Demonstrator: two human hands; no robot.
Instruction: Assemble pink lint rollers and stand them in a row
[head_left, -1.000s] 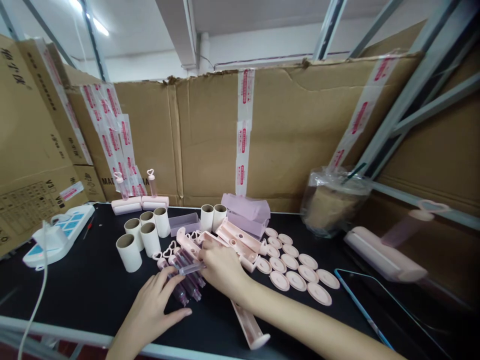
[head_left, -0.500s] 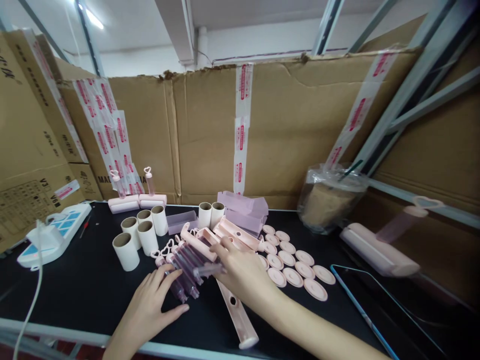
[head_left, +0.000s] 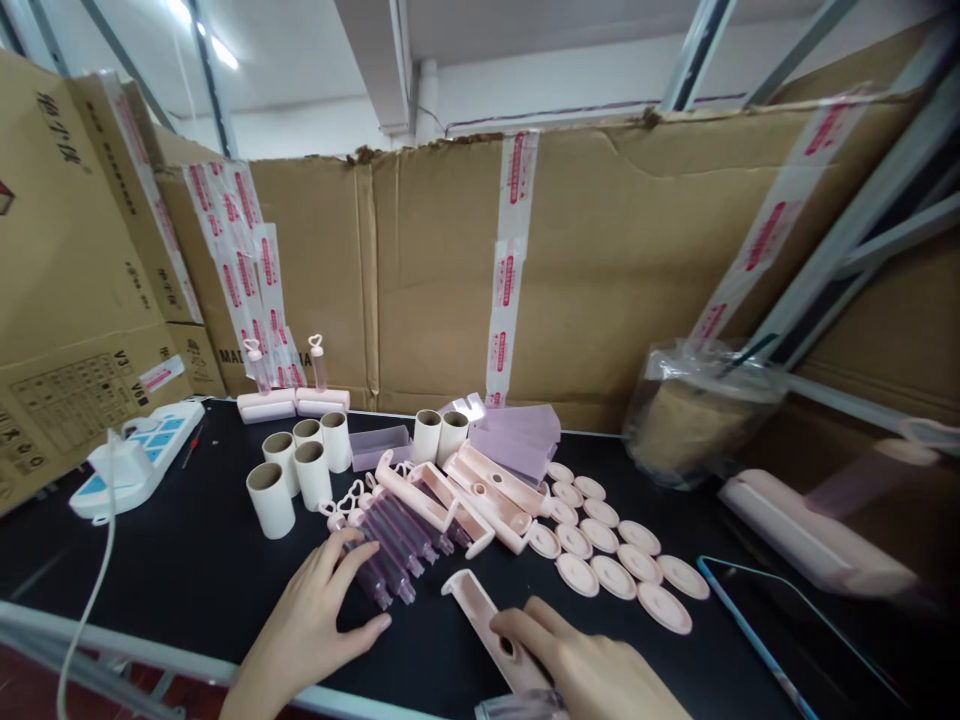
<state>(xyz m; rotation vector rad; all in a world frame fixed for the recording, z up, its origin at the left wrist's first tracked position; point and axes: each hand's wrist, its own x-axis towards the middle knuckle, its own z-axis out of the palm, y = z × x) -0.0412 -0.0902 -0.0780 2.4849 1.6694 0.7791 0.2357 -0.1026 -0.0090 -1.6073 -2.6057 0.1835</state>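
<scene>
My left hand rests with fingers apart, its fingertips at the near end of a row of translucent purple handles with pink heart-shaped loops. My right hand is at the bottom, fingers bent over a long pink lint-roller shell with a hole in it. A translucent purple handle sticks out from under that hand, partly cut off by the frame edge. More pink shells lie stacked beyond, beside several pink round end caps.
Several white paper-core rolls stand left of the handles. Translucent purple covers lie at the back. Finished lint rollers stand back left, another at right. There are also a power strip, a bagged cup and a phone.
My right hand has come from the pile down toward the near edge, bringing the translucent handle to the single shell. My left hand has stayed by the handles. The view has shifted slightly.
</scene>
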